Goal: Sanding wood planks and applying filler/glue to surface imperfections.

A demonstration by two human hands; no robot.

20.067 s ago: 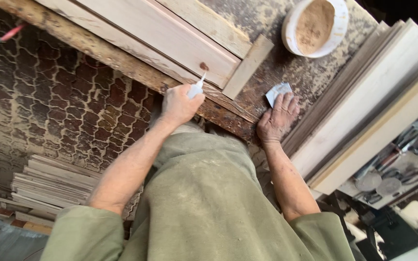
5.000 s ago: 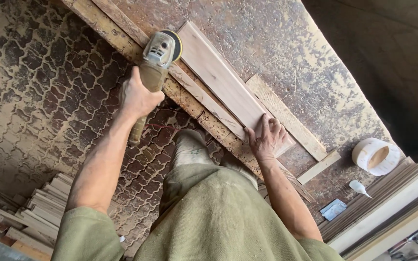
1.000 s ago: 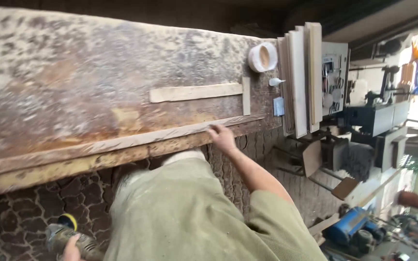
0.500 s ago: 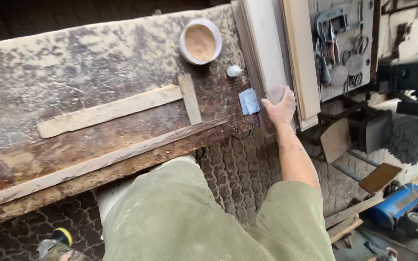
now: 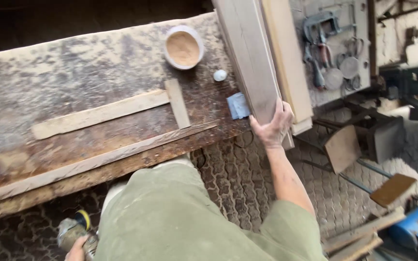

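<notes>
Right hand (image 5: 273,126) clamped on near end of grey plank (image 5: 247,63), long axis running away; left hand (image 5: 76,247) grips angle grinder (image 5: 73,231) low.

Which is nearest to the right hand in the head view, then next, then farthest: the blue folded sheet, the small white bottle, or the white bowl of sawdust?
From the right hand, gripping the grey board's end:
1. Blue folded sheet, just to its left on the bench.
2. Small white bottle, farther up the bench.
3. White bowl of sawdust, farthest, up and to the left.

No packages, labels, signs or screens show (only workshop clutter).
</notes>
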